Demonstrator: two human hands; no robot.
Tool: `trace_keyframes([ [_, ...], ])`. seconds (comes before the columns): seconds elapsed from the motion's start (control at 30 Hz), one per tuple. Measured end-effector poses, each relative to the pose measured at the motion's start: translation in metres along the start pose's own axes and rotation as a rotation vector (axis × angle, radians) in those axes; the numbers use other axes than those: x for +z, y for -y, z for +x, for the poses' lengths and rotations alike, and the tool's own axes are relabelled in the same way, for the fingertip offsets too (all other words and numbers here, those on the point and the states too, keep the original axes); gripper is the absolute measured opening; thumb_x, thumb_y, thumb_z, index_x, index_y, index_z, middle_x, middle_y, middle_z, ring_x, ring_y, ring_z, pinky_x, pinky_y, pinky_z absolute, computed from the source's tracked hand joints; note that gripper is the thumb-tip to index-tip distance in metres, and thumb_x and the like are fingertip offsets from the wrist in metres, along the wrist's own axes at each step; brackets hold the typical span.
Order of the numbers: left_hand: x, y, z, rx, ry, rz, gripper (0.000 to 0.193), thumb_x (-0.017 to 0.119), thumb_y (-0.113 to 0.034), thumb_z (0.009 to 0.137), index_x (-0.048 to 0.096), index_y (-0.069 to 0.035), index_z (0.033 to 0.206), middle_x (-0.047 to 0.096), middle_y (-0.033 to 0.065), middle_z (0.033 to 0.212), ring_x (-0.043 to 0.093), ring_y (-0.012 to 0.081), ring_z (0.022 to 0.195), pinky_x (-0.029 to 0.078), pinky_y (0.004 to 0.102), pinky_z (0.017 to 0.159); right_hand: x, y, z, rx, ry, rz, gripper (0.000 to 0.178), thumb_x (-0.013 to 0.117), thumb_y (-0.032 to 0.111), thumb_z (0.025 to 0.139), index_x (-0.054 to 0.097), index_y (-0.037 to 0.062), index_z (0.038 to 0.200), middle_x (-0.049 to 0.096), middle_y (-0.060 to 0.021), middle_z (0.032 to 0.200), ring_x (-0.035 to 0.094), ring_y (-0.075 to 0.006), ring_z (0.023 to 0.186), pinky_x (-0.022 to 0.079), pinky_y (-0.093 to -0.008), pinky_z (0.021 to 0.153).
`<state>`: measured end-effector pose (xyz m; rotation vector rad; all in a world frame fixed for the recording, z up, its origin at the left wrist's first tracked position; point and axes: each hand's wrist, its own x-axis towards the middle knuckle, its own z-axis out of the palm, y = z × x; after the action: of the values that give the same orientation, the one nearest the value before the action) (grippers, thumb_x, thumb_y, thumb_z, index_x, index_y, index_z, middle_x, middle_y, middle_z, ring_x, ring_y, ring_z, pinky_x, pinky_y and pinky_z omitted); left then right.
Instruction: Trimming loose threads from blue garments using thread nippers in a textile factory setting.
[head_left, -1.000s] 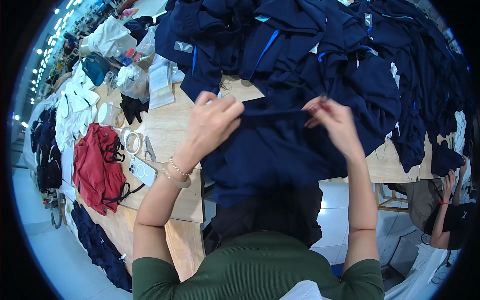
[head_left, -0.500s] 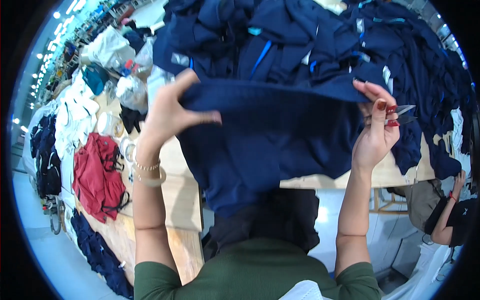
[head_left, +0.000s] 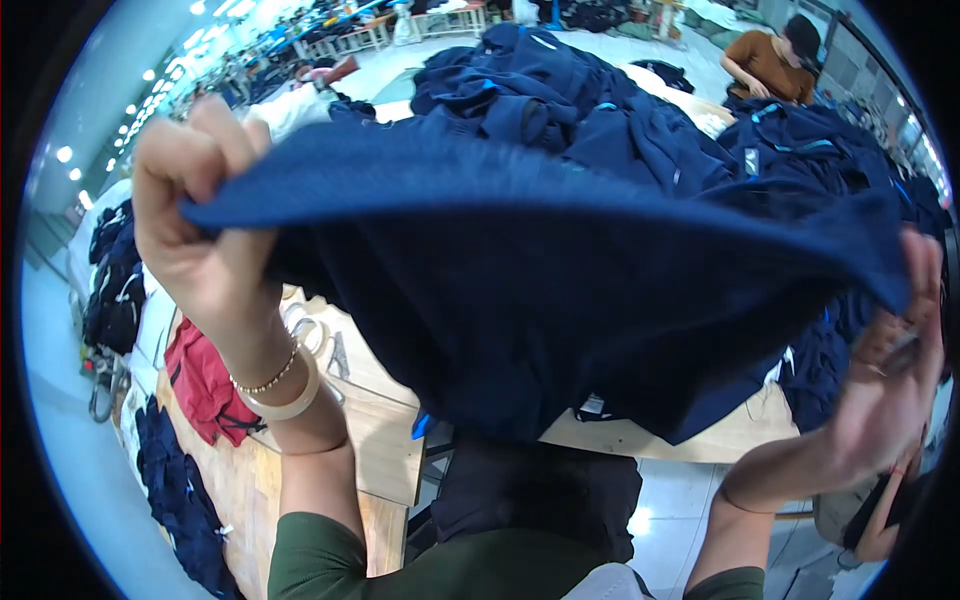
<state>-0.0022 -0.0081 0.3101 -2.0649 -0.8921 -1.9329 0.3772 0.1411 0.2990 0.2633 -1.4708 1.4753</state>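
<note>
A navy garment (head_left: 560, 310) hangs spread wide in front of me, its upper edge stretched between my two hands and blurred by motion. At its left end, my left hand (head_left: 205, 210) grips the edge with curled fingers, held high. My right hand (head_left: 885, 375), also smeared, has the right corner of the edge between thumb and fingers. A small grey metallic glint shows at that palm, but the scissors cannot be made out clearly. Beneath the garment, a small white label (head_left: 593, 404) and a blue strip (head_left: 424, 424) show by its lower edge.
A large heap of navy garments (head_left: 600, 120) covers the far side of the wooden table (head_left: 375, 455). To the left lie a red garment (head_left: 205, 380), tape rolls (head_left: 312, 335) and more navy cloth (head_left: 180, 490). One person (head_left: 770, 65) stands at the far right; another person's arm shows lower right.
Both hands have moved up and apart, lifting and stretching the garment's edge. My view has tipped up, showing more of the room. The scissor blades seen at my right hand no longer show clearly.
</note>
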Motion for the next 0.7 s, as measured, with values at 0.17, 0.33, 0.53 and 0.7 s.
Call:
trace_keyframes([
  [0.17,0.017,-0.004,0.002,-0.442,-0.06,0.038,0.016,0.065,0.005,0.076,0.054,-0.004,0.085,0.052,0.0002,0.078,0.051,0.0086,0.075,0.039,0.0226,0.066,0.014,-0.001,0.005,0.111,-0.398,0.476,0.057,0.046,0.031,0.099,0.033,-0.0025,0.144,0.047,-0.0218,0.14,0.055,-0.0238,0.115,0.048,-0.0319,0.093],
  [0.33,0.005,0.04,-0.076,-0.852,0.766,-0.017,0.028,0.071,-0.013,0.081,0.046,-0.003,0.073,0.045,0.0002,0.065,0.045,0.0082,0.065,0.037,0.0272,0.058,-0.027,-0.093,-0.061,0.374,-0.85,0.041,0.033,0.041,0.018,0.103,0.049,-0.0041,0.126,0.056,-0.0234,0.127,0.058,-0.0272,0.119,0.058,-0.0311,0.08],
  [0.53,-0.009,-0.007,-0.077,-0.505,0.237,-0.91,0.024,0.066,0.008,0.061,0.044,0.0,0.058,0.044,0.008,0.053,0.037,0.0169,0.045,0.028,0.028,0.041,-0.006,-0.033,-0.079,0.336,-0.471,0.265,0.046,0.024,0.026,0.106,0.037,-0.0078,0.135,0.05,-0.0315,0.13,0.057,-0.0346,0.117,0.061,-0.0405,0.08],
  [0.7,0.009,0.009,-0.071,-0.786,0.271,-0.521,0.026,0.067,0.001,0.073,0.042,-0.002,0.065,0.045,0.004,0.063,0.042,0.0134,0.062,0.035,0.0271,0.054,-0.016,-0.052,-0.061,0.308,-0.513,0.167,0.045,0.034,0.022,0.105,0.04,-0.011,0.135,0.048,-0.0309,0.134,0.059,-0.0104,0.074,0.052,-0.0206,0.077],
])
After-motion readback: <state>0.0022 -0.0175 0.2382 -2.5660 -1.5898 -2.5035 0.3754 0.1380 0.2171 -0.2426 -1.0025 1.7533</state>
